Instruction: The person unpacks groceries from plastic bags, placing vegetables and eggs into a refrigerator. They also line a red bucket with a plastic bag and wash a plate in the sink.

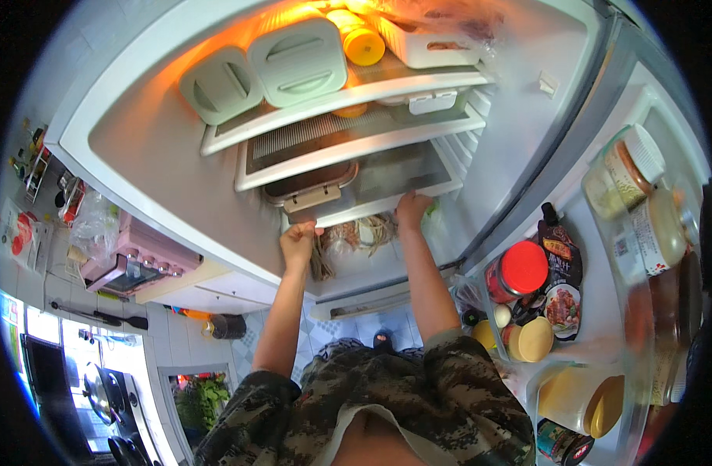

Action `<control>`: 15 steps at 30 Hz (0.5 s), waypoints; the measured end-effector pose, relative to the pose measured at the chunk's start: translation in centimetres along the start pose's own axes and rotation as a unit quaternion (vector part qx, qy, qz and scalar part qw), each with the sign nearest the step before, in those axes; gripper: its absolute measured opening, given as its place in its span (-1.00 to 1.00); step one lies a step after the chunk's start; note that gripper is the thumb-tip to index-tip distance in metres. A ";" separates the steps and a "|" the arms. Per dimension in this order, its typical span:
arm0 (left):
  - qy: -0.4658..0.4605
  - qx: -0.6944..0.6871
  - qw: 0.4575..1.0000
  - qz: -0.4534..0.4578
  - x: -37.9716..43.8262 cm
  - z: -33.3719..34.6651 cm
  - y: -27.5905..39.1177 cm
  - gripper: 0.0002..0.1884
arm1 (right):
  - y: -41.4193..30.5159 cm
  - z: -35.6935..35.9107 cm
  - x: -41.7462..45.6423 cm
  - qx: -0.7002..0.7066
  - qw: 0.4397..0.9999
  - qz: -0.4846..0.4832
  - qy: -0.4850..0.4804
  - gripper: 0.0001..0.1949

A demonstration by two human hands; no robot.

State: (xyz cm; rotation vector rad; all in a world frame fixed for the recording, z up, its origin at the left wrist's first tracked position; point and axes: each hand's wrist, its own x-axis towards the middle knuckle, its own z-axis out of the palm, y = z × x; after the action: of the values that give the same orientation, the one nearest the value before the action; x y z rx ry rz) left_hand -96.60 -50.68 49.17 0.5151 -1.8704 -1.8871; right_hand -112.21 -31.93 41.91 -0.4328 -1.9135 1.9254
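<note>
The refrigerator stands wide open before me. My left hand (298,240) grips the front edge at the left end of the lowest shelf (356,213). At the same edge, farther right, my right hand (413,209) holds on with its fingers partly hidden behind the rim. A glass container with a clip lid (312,195) rests on this shelf at the left. Beneath it lie foods in clear plastic bags (356,236), and something green shows beside my right hand. Two more shelves are above; the top one bears two pale green lidded boxes (297,61), a yellow-lidded jar (363,46) and a white basket (434,49).
On the right, the open door's racks hold a red-lidded jar (523,268), a black sauce pouch (560,256), and several other jars. A pink toaster oven (140,253) stands on a cabinet at left. A stove (120,396) is at lower left.
</note>
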 end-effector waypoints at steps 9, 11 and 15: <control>-0.095 0.015 0.992 -0.080 -2.6 -2.0 -0.8 -0.87 | -3.8 -3.3 -4.0 0.206 0.966 0.087 -0.132 -0.83; -0.131 0.028 0.985 -0.107 -4.9 -1.2 -2.8 -0.89 | 3.4 -3.2 -4.4 0.105 0.988 0.020 -0.112 -0.84; -0.213 0.073 0.958 -0.179 -10.1 -3.2 -8.2 -0.87 | 11.0 -3.0 -10.3 -0.147 0.959 -0.020 -0.242 -0.78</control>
State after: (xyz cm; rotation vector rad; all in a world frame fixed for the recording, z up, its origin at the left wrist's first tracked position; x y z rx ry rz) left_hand -86.71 -47.87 40.54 0.5581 -2.3351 -2.2443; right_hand -102.35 -34.10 30.35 0.0090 -2.5101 1.8447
